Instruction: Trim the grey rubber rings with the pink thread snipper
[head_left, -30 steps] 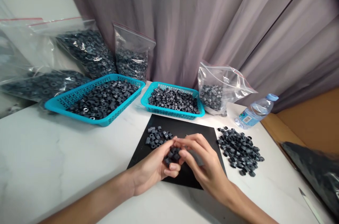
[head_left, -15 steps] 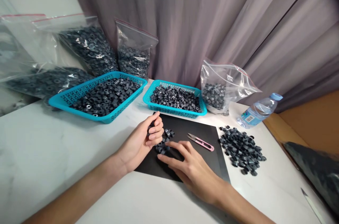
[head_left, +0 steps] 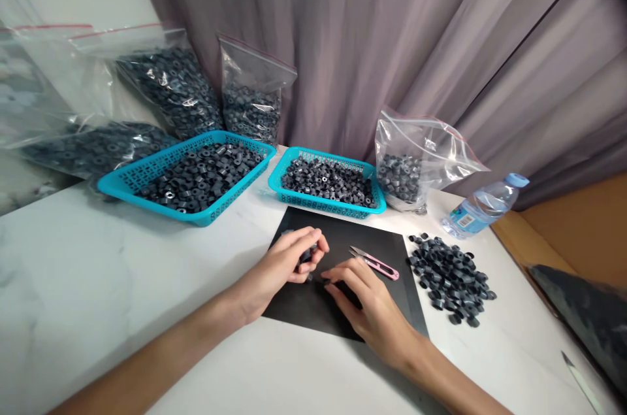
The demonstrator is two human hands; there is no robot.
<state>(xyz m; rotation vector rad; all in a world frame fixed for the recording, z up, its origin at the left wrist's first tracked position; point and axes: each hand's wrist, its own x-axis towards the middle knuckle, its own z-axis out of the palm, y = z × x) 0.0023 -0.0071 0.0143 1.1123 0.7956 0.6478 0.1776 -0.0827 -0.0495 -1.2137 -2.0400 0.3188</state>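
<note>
My left hand (head_left: 289, 263) rests on a black mat (head_left: 343, 291), its fingers curled around a handful of small dark grey ring-shaped parts (head_left: 307, 254). My right hand (head_left: 365, 302) lies on the mat just right of it, fingers stretched out and nearly flat, fingertips close to the left hand. Pink thread snips (head_left: 375, 263) lie on the mat just beyond my right fingers, untouched.
Two turquoise baskets (head_left: 151, 170) (head_left: 278, 174) of the same grey parts stand behind the mat. Several zip bags of parts (head_left: 252, 101) (head_left: 406, 170) lean against the curtain. A loose pile of parts (head_left: 450, 278) and a water bottle (head_left: 482, 206) lie at the right. A blade (head_left: 582, 385) sits near the right edge.
My hands parted from a shared handful and dropped to the mat, baring the snips. The left hand has gathered the loose parts from the mat; the right fingers slid towards it.
</note>
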